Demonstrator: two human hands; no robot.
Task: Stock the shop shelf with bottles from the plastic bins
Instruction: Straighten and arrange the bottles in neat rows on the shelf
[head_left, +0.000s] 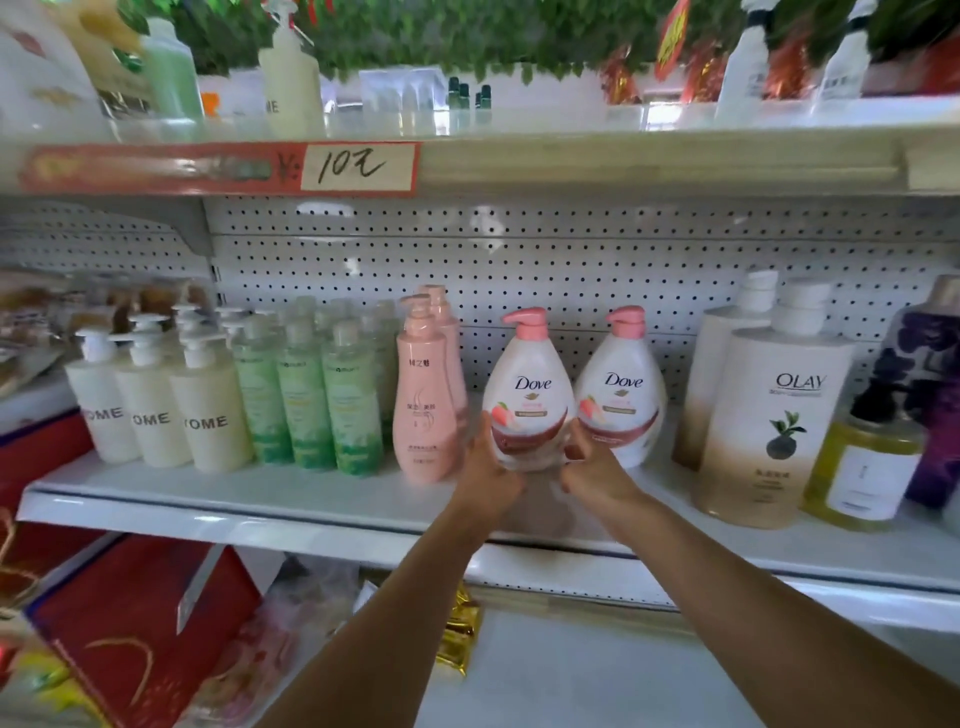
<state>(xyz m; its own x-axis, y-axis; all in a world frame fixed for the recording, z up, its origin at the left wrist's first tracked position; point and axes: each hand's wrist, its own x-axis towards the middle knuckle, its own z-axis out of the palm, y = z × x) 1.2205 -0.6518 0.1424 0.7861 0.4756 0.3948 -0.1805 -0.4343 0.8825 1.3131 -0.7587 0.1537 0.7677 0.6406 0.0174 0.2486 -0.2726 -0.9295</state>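
Two white bottles with pink pump tops read "Dove" in dark script, each with a peach picture and a dark red band low on the front. To their right a tall cream-and-tan bottle (774, 415) reads "OLAY", with a yellow bottle (865, 470) just beside it. To the left stand three cream pump bottles (156, 415) lettered "OME", a row of green bottles (306, 400), and a pink bottle (423, 400) with writing too small to read. A red price strip (218, 167) on the shelf edge above bears a handwritten "10" and a character.

Both hands are on the nearer Dove bottle (527, 387). The left hand (491, 475) wraps the lower left side, fingers curled round the base. The right hand (592, 470) grips the lower right side, thumb on the front. The bottle stands upright on the white shelf (311, 499), between the pink bottle and the second Dove bottle (621, 384), which it touches or nearly touches. Whether its base rests fully on the shelf is hidden by the hands.
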